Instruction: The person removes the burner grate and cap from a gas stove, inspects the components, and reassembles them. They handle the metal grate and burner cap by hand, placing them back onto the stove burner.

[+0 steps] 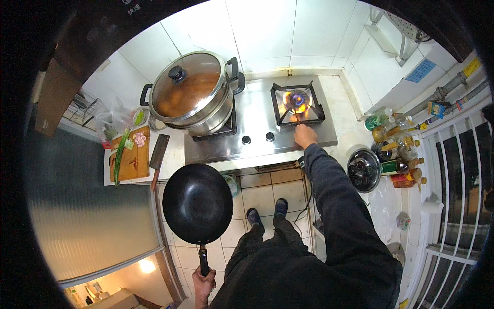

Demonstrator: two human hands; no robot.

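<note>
My left hand (204, 281) is wrapped round the handle of a black wok (197, 204), holding it out over the floor left of my legs, its dark inside facing up. Closed, my right hand (305, 136) is at the front of the right gas burner (299, 104). A thin dark rod (297, 117) runs from its fingers toward the burner; its exact kind is unclear. Orange and blue flames burn there inside a square black pot support.
A steel pot (206, 122) with a glass lid stands on the left burner. A cleaver (159, 154) lies beside a cutting board (138, 166) bearing green onions. At right are a metal bowl (380, 180) with dark contents and several bottles (406, 166).
</note>
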